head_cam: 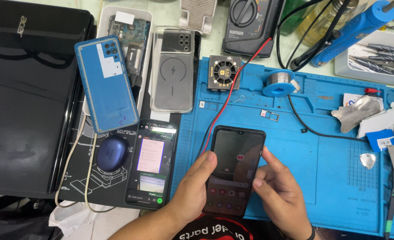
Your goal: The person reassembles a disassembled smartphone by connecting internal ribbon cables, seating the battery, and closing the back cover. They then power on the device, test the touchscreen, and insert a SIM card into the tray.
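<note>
A closed black laptop (28,89) lies far left of the blue repair mat (339,178). Nearer the mat lie a blue phone back (106,84) and a lit phone (151,163). Over the mat's left edge, the left hand (192,191) grips a black smartphone (233,169); the right hand (279,191) cradles its other side, thumb on the screen.

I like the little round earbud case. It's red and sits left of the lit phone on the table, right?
Not quite. In the head view the earbud case is dark blue, not red. It does sit left of the lit phone lying on the table.
</note>
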The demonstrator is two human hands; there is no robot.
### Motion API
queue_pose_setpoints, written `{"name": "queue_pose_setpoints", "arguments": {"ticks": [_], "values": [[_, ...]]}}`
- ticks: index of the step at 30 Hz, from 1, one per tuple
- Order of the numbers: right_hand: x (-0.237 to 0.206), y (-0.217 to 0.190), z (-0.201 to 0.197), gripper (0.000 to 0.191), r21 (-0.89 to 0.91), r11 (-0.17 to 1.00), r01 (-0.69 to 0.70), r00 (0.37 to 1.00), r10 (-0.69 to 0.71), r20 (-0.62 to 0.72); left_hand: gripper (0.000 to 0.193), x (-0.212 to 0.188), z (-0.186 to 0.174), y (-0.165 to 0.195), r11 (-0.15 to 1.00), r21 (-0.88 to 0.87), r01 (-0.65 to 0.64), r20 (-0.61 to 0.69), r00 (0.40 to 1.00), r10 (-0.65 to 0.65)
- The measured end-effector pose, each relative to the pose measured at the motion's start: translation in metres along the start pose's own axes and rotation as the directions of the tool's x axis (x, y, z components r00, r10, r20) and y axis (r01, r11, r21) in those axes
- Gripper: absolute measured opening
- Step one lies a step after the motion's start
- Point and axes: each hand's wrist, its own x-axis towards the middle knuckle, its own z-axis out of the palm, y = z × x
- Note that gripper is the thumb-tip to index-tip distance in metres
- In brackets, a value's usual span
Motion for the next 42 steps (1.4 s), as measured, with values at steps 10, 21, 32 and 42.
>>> {"name": "queue_pose_setpoints", "arguments": {"ticks": [10,21,32,42], "values": [[-0.002,0.001,0.000,0.068,-0.067,0.997,-0.027,0.999,0.025,-0.030,0.052,-0.001,0.000,0.002,0.998,-0.027,0.063,-0.047,0.997,-0.064],[0.001,0.000,0.001,0.068,-0.096,0.995,0.010,1.000,-0.011,-0.009,0.050,-0.001,-0.004,-0.001,1.000,-0.011,0.018,-0.015,1.000,-0.018],[-0.005,0.002,0.020,0.037,-0.252,0.965,-0.067,0.961,-0.005,-0.276,0.049,-0.001,-0.002,-0.008,0.996,-0.037,-0.087,-0.121,0.989,0.082],[-0.002,-0.010,0.027,0.056,-0.088,0.996,0.011,0.998,-0.016,-0.058,0.050,-0.005,-0.002,-0.011,0.984,0.038,-0.175,-0.093,0.980,0.178]]}}
